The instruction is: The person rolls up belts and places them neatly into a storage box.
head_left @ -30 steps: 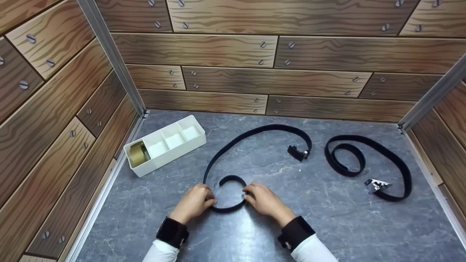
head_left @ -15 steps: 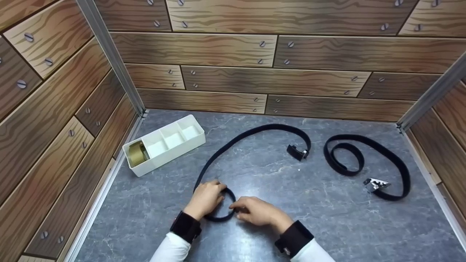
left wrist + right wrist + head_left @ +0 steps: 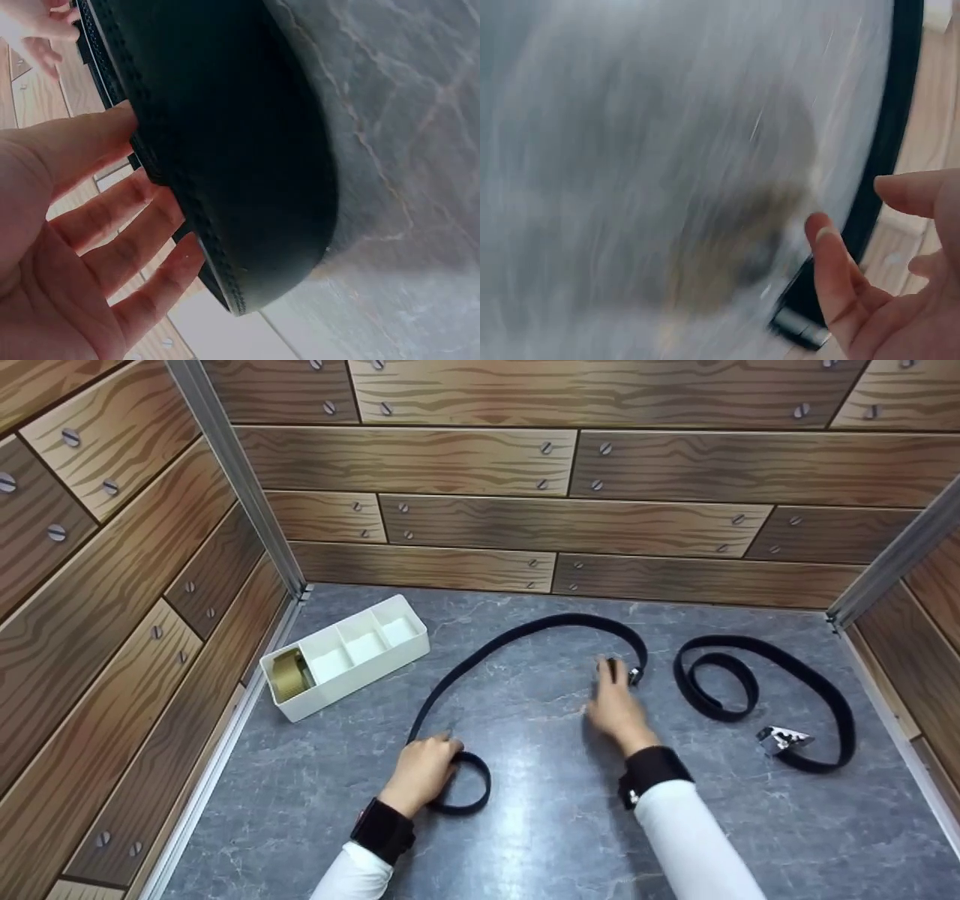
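A long black belt (image 3: 570, 619) lies on its edge in an open curve on the grey tabletop, its tail end rolled into a single loop. My left hand (image 3: 424, 772) grips the left side of this loop; the left wrist view has the loop (image 3: 232, 150) close up, with thumb and fingers along its edge. At the belt's other end is a dark buckle (image 3: 634, 676), partly covered by my right hand (image 3: 619, 712). In the right wrist view the thumb and forefinger stand apart right beside the buckle (image 3: 799, 322).
On the right lies a second black belt (image 3: 817, 682), partly coiled, with a shiny silver buckle (image 3: 782, 740). A white divided box (image 3: 360, 681) stands at the left back, a gold-brown roll (image 3: 289, 673) in its near compartment. Wood-patterned walls (image 3: 480, 525) enclose the table.
The left hand has shifted slightly right while drawing the tail into a smaller loop. My right hand has left the loop and moved up and right to the buckle.
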`<state>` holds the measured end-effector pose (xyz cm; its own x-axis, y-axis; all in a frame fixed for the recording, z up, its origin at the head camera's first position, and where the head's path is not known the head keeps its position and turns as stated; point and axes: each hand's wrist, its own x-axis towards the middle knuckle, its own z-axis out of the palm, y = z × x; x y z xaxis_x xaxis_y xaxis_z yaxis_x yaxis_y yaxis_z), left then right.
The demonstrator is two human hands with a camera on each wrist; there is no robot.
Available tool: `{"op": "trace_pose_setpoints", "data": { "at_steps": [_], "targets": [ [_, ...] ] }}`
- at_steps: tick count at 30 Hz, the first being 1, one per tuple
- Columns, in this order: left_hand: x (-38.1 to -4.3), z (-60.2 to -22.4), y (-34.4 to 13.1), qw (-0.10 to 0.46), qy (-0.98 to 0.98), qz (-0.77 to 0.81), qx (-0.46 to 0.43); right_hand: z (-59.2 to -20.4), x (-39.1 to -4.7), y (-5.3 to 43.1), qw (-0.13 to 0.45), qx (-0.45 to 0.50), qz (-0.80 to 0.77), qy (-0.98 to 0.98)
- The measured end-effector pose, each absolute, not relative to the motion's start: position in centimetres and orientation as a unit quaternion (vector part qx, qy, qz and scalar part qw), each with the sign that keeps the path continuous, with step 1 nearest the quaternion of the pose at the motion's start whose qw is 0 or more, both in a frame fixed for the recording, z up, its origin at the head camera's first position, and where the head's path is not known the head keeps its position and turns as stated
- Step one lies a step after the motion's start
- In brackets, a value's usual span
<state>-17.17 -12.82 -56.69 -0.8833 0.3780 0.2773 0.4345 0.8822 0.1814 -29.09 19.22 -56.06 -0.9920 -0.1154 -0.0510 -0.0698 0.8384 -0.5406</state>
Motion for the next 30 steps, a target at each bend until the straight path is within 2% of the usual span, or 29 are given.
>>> {"op": "trace_pose_setpoints", "data": {
  "at_steps": [6, 16, 24, 30],
  "targets": [
    [-17.0, -57.1, -13.0, 0.114, -0.969, -0.112, -0.188, -56.1, -30.1, 22.3, 0.079, -0.029, -0.205, 0.975],
    [-17.1, -57.4, -12.7, 0.135, -0.977, -0.093, -0.133, -55.1, -28.6, 25.0, 0.003, 0.028, -0.184, 0.983],
    [-17.4, -57.6, -13.8, 0.166, -0.979, -0.094, -0.078, -54.7, -26.6, 27.9, -0.003, 0.087, -0.215, 0.973],
    [-17.5, -57.6, -14.6, 0.181, -0.977, -0.106, -0.042, -54.0, -26.0, 28.2, 0.021, 0.070, -0.204, 0.976]
  ]
}}
